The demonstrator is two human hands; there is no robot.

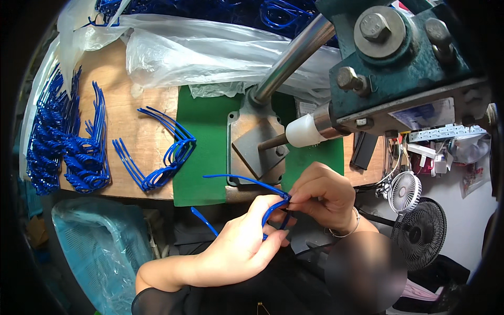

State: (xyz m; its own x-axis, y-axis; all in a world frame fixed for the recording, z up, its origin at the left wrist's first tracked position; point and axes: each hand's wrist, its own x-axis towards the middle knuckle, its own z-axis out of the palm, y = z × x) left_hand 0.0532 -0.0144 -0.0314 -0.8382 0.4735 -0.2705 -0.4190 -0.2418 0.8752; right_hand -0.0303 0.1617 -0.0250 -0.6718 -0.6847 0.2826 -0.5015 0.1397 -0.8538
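A blue eyeglass frame point(247, 179) with its temples spread is held between my two hands, in front of the table's near edge. My left hand point(242, 242) grips the front of the frame, fingers wrapped round the rims. At the hinge corner, my right hand point(326, 195) pinches the frame between thumb and fingertips; whether something small is in that pinch cannot be made out. Just beyond stands a press with a metal base point(257, 149) and a white-sleeved ram point(303, 130). Part of the frame is hidden behind my left fingers.
Several blue frames point(170, 168) lie nested on the wooden table, left of the green mat point(202, 157). Denser stacks point(86, 163) stand farther left. Clear plastic sheeting point(173, 52) runs along the back. Two fans point(420, 231) and a power strip point(446, 133) are at right; a plastic-covered teal chair point(105, 236) is at lower left.
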